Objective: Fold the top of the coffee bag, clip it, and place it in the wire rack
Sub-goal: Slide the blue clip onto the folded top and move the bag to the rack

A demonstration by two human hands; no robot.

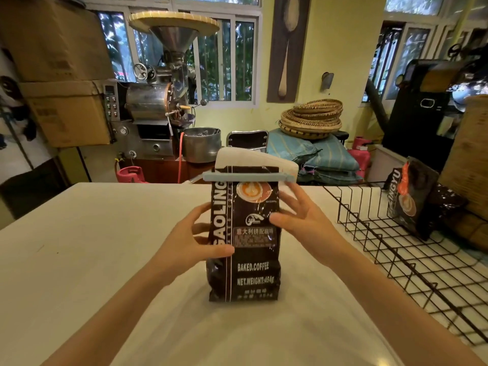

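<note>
Dark glossy foil marks the coffee bag (pixel 244 233), which stands upright on its flat base on the pale table (pixel 79 260), near the middle and well to the left of the wire rack (pixel 412 249); upright, it needs only steadying, and its printed face is turned to the camera. Its top is already turned over, the light inner side showing above a pale blue clip (pixel 245 177) that lies straight across the bag's width just under the fold, its ends jutting past both edges, so the folding and clipping look done and only the move to the rack seems left. The left hand (pixel 195 244) cups the bag's left edge, fingers loosely curled behind and the thumb pressed on the front near the label. The right hand (pixel 298 215) is spread wider, thumb tip on the front by the small logo, the other fingers fanned along and behind the right edge up toward the clip. Both hands touch the bag lightly rather than squeezing it, a hold that looks suited to lifting it across. A second bag (pixel 412 199) already leans in the rack's far end
</note>
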